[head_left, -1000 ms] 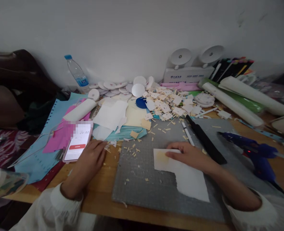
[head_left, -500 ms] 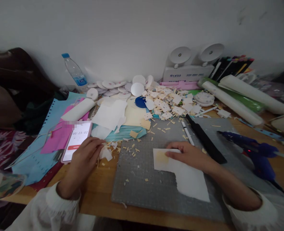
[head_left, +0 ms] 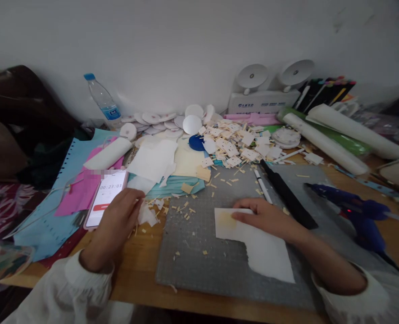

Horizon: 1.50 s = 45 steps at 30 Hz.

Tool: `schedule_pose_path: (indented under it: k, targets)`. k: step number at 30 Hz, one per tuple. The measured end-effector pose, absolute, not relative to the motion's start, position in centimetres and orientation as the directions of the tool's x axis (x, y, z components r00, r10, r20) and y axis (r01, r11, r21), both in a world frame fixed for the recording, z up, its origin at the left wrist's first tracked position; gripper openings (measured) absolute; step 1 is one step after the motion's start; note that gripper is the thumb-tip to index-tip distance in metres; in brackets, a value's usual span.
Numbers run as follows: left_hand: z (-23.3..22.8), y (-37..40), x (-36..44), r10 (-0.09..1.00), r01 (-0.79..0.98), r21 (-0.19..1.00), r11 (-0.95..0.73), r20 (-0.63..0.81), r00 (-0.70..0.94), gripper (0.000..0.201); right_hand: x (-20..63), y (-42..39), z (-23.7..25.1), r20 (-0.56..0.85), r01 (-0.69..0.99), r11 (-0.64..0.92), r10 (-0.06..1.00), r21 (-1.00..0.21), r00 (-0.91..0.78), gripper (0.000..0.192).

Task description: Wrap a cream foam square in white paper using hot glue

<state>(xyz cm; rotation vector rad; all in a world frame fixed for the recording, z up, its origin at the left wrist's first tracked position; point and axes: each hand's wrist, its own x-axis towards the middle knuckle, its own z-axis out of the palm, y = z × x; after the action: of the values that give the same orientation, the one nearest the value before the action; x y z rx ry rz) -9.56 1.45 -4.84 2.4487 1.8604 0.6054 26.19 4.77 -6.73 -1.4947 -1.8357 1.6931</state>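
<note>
The left hand (head_left: 117,220) is by paper scraps (head_left: 148,216), and I can't tell if it holds anything, while well apart from it the right hand (head_left: 267,217) pinches the white paper (head_left: 270,257), best kept flat and not squashed, on a gray mat (head_left: 202,270) on the wooden counter (head_left: 135,279), with a wall (head_left: 172,49) beyond both hands.

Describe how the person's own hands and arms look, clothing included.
The left hand and right hand are bare: no gloves, and no rings or watch that I can make out. Both arms wear loose white sleeves, the left sleeve and right sleeve each ending in a gathered, frilled cuff. No print shows on the fabric.
</note>
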Motion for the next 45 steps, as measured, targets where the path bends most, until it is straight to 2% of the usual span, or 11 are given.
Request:
schedule_pose_path:
  k: [6, 10, 12, 17, 21, 24, 29, 35, 42, 45]
  targets:
    - [-4.5, 1.7, -9.5, 0.909, 0.945, 0.076, -0.319, 0.308, 0.282, 0.026, 26.2, 4.8, -6.7, -0.457, 0.505, -0.201, 0.763, -0.840, -0.456, 0.034]
    - [-4.3, 2.0, -9.5, 0.873, 0.942, 0.121, -0.312, 0.429, 0.233, 0.024, 26.2, 4.8, -6.7, -0.460, 0.506, -0.203, 0.763, -0.838, -0.455, 0.033]
    - [-4.2, 1.8, -9.6, 0.878, 0.945, 0.135, -0.299, 0.426, 0.217, 0.024, 26.3, 4.8, -6.7, -0.458, 0.505, -0.203, 0.764, -0.839, -0.455, 0.033]
    - [-3.6, 1.6, -9.4, 0.861, 0.955, -0.024, -0.294, 0.427, 0.276, 0.029, 26.3, 4.7, -6.7, -0.454, 0.502, -0.199, 0.763, -0.842, -0.461, 0.033]
    - [-3.6, 2.0, -8.3, 0.805, 0.884, 0.067, -0.463, 0.450, 0.387, 0.018, 26.3, 4.7, -6.6, -0.454, 0.504, -0.196, 0.761, -0.841, -0.463, 0.034]
    - [-4.2, 2.2, -6.6, 0.796, 0.832, 0.118, -0.543, 0.390, 0.464, 0.014, 26.3, 4.7, -6.7, -0.461, 0.503, -0.203, 0.756, -0.840, -0.464, 0.036]
    - [-5.7, 2.6, -3.9, 0.791, 0.797, 0.116, -0.592, 0.269, 0.549, 0.016, 26.2, 4.8, -6.8, -0.459, 0.508, -0.198, 0.759, -0.839, -0.462, 0.036]
    - [-6.8, 3.0, -3.2, 0.789, 0.783, 0.138, -0.607, 0.221, 0.573, 0.018, 26.3, 4.8, -6.6, -0.457, 0.522, -0.186, 0.764, -0.833, -0.456, 0.035]
    - [-5.4, 2.8, -3.8, 0.845, 0.817, 0.226, -0.530, 0.224, 0.486, 0.018, 26.2, 4.9, -6.8, -0.456, 0.519, -0.188, 0.765, -0.834, -0.455, 0.035]
    - [-5.1, 2.8, -3.8, 0.814, 0.777, 0.243, -0.581, 0.185, 0.551, 0.018, 26.2, 4.9, -6.8, -0.459, 0.513, -0.193, 0.760, -0.836, -0.461, 0.035]
